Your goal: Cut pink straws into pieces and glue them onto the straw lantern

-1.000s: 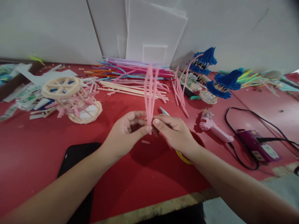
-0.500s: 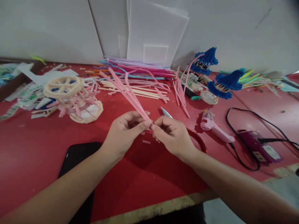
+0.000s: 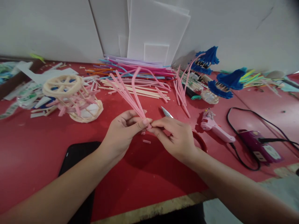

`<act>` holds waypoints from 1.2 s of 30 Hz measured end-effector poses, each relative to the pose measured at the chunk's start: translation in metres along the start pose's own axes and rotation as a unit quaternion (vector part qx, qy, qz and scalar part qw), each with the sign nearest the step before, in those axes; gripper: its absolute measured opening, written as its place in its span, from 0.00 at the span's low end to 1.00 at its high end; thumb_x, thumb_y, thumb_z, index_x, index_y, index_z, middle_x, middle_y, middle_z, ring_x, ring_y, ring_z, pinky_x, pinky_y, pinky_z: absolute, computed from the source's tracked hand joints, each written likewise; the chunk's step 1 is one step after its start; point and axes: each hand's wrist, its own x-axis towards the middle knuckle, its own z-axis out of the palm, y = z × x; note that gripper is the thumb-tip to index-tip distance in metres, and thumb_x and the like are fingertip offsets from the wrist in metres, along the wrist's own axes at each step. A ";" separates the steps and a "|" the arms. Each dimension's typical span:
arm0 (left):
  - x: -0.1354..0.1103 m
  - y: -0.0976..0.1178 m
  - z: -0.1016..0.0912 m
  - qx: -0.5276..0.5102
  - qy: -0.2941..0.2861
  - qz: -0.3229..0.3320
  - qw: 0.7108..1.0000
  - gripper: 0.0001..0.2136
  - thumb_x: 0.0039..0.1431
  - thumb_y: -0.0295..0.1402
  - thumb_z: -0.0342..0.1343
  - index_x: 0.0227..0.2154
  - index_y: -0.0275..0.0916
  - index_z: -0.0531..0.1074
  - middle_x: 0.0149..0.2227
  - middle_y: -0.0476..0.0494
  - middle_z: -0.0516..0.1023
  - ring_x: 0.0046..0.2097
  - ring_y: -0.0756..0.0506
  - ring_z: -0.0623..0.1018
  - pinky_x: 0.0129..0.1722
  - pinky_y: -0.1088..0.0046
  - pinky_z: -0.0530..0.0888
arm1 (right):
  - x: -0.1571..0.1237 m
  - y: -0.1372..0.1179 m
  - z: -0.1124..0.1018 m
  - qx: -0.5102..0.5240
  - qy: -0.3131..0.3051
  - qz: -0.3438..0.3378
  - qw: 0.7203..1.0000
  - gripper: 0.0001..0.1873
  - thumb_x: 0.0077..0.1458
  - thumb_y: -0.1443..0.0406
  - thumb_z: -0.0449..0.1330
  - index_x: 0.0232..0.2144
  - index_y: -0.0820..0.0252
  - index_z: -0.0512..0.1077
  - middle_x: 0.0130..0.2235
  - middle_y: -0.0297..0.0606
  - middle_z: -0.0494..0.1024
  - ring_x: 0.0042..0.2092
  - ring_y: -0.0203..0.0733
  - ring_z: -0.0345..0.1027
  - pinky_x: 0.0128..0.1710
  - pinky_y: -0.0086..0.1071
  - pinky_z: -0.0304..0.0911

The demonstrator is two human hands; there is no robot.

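Note:
A bundle of pink pipe cleaners [image 3: 132,99] is pinched near its lower end between the thumb and fingers of my left hand [image 3: 127,127]. The long ends fan up and away to the left, one of them bent over. My right hand [image 3: 176,133] is closed, its thumb and index finger at the bundle's short lower tips, touching my left fingertips. Under the right hand lie scissors, with the blade [image 3: 166,112] and part of a red handle [image 3: 200,140] showing. A short pink offcut [image 3: 146,141] rests on the red table [image 3: 144,186] below the hands.
A round stick-built model [image 3: 63,85] stands left, a black phone [image 3: 79,152] nearer. Coloured pipe cleaners [image 3: 144,67] and sticks [image 3: 135,90] lie behind. Blue-roofed models [image 3: 231,79], a pink glue gun [image 3: 216,129] and a purple power strip [image 3: 261,147] with cable are right.
The bundle has shifted slightly left and down, its stems spreading apart more. My right hand has turned a little, its fingers now lying flatter over the lower tips.

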 end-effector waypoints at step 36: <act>0.001 0.003 -0.003 0.120 -0.023 0.052 0.991 0.19 0.42 0.30 0.70 0.32 0.39 0.65 0.20 0.53 0.79 0.23 0.50 0.78 0.28 0.76 0.74 | 0.007 -0.003 -0.008 0.160 -0.019 0.120 0.980 0.05 0.53 0.68 0.60 0.26 0.57 0.70 0.34 0.35 0.69 0.38 0.39 0.66 0.42 0.35 0.62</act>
